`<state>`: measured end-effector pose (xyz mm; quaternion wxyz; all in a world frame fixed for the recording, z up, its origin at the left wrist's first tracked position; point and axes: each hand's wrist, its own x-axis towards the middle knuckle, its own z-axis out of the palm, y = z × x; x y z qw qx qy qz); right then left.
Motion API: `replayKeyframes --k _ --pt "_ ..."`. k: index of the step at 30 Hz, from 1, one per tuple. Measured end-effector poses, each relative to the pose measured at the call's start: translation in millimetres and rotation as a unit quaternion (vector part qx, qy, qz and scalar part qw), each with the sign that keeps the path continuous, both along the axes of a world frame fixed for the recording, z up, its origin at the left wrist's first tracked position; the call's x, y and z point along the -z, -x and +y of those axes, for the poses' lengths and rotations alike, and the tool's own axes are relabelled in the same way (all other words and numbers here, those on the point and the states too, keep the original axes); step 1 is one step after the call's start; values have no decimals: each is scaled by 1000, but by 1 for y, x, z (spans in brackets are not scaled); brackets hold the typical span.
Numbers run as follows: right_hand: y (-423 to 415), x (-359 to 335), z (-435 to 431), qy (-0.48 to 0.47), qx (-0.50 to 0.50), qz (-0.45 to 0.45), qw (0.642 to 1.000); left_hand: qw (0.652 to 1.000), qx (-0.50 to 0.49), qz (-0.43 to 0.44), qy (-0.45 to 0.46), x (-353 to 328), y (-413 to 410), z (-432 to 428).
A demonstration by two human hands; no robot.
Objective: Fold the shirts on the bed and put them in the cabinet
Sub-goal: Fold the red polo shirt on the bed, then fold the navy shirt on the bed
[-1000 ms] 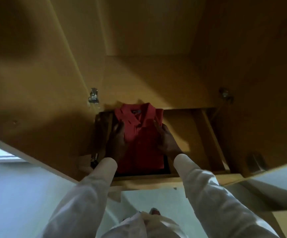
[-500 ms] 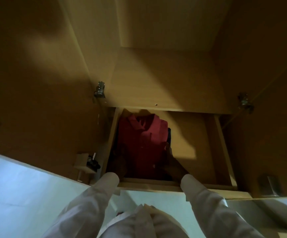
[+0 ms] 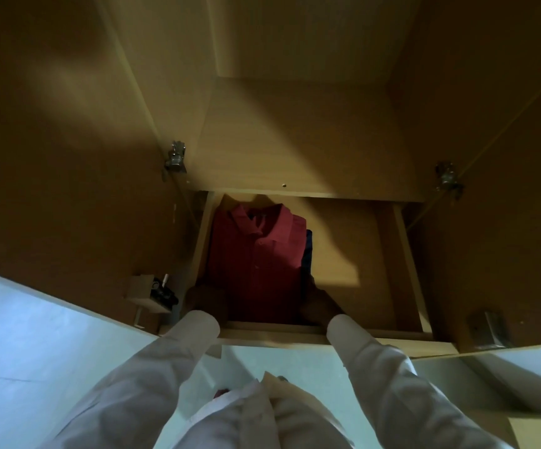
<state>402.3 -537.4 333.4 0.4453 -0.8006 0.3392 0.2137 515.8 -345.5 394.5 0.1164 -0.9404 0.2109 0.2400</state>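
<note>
An open wooden cabinet (image 3: pixel 295 140) with its drawer (image 3: pixel 402 254) pulled out. A folded red shirt (image 3: pixel 256 254) lies collar-away at the drawer's left side, on top of a dark garment (image 3: pixel 308 251). Setting it down well likely means keeping the fold flat and square to the drawer wall, then slipping the fingers out without dragging the hem. The left hand (image 3: pixel 207 299) and right hand (image 3: pixel 319 306) sit at the shirt's near corners, in shadow too deep to tell their grip.
</note>
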Motion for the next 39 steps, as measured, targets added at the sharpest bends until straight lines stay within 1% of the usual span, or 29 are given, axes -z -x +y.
replayKeyframes --k 2,4,5,6,7,8,11,14,15,17,19,21,23,27,29,32,35,39 --pt "6 -2 -5 11 14 -2 1000 1000 17 -2 0 -3 4 -3" --pt "16 -3 -8 31 39 4 999 999 21 3 43 -4 7 -5" --pt "12 -5 -12 52 56 -6 997 997 11 9 78 -3 5 -6" --pt "35 -10 -5 52 106 -17 993 993 43 33 106 -3 18 -7" --pt "34 -14 -8 60 121 -47 990 986 38 40 158 1 18 -11" --pt "37 -16 -10 66 118 -74 988 977 40 53 204 3 20 -16" --pt "66 -40 -2 89 119 -136 980 927 73 100 354 -2 49 -27" --pt "113 -61 33 157 159 -226 948 887 158 171 399 -3 88 -23" --pt "126 -64 47 175 171 -246 938 876 187 174 409 0 98 -20" --pt "153 -68 81 207 227 -279 910 856 230 188 423 7 118 -5" --pt "174 -68 119 229 287 -298 881 847 251 216 417 18 134 15" --pt "197 -56 164 223 351 -280 865 836 274 260 397 36 151 41" --pt "219 -40 207 218 400 -244 856 832 284 296 374 54 167 67" --pt "260 -4 283 185 448 -166 859 838 274 345 320 95 198 118" --pt "276 12 311 165 461 -150 859 845 263 364 290 115 209 145" --pt "301 42 347 148 486 -116 853 849 266 393 233 162 234 184" --pt "324 85 371 135 503 -78 850 852 256 415 191 215 258 213" --pt "353 167 385 110 520 -48 845 849 247 431 178 295 292 231"
